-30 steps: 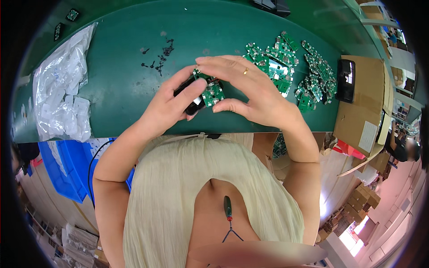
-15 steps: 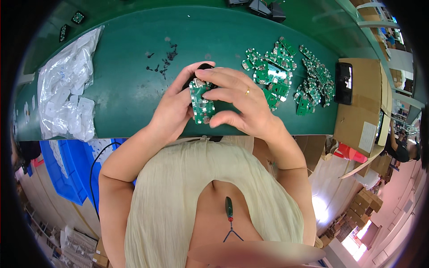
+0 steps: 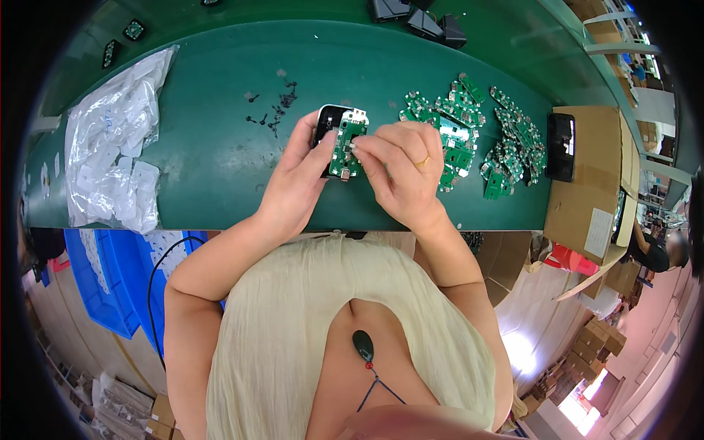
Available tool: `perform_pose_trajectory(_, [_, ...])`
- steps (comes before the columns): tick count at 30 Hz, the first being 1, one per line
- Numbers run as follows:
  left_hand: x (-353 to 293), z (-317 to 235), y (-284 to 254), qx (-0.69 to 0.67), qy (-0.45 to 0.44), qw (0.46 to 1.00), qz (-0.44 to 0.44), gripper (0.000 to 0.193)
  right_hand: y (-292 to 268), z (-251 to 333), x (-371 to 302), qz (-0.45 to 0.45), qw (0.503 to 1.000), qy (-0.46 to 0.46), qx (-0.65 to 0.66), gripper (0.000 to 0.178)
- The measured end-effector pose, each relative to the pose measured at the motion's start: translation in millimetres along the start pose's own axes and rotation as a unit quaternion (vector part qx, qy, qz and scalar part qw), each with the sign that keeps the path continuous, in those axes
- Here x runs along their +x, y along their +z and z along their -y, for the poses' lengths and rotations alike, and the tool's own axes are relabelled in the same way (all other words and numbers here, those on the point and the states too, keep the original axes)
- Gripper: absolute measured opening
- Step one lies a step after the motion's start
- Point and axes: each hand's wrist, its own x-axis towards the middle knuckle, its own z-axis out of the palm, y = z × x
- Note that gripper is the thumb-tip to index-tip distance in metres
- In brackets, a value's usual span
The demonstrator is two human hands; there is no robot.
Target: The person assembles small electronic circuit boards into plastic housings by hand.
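My left hand (image 3: 287,192) is closed round a black casing (image 3: 328,123) with a pale rim, its thumb pressing a green circuit board (image 3: 344,155) that lies over the casing's right part. The board stands nearly upright in the view, with metal connectors at its top and bottom ends. At the board's right edge, my right hand (image 3: 408,170) pinches with thumb and forefinger; whether a small part is between these fingertips is too small to tell. Just beyond my left hand, several small black pieces (image 3: 277,111) lie scattered on the green table (image 3: 213,154).
Heaps of green circuit boards (image 3: 459,160) lie to the right, beside a black phone-like slab (image 3: 562,147) against a cardboard box (image 3: 587,191). Clear plastic bags of white parts (image 3: 114,139) cover the left end. Black cases (image 3: 425,23) stand at the back; blue bins (image 3: 110,308) sit below left.
The casing and board have turned more into view. My right hand has moved from over their top to the board's right edge, its fingers now drawn into a pinch.
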Motion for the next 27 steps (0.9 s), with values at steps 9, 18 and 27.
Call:
perform_pose_trajectory(9, [-2, 5, 0, 0.067, 0.053, 0.996, 0.022, 0.043, 2, 1, 8, 0.029, 0.999, -0.012, 0.027, 0.023])
perform_pose_trajectory(18, [1, 15, -11, 0.123, 0.092, 0.988, 0.013, 0.034, 1, 3, 12, 0.097, 0.995, -0.029, 0.007, 0.022])
perform_pose_trajectory(27, [5, 13, -13, 0.175, 0.163, 0.971, -0.002, 0.027, 10, 8, 0, 0.109, 0.994, 0.016, -0.002, 0.027])
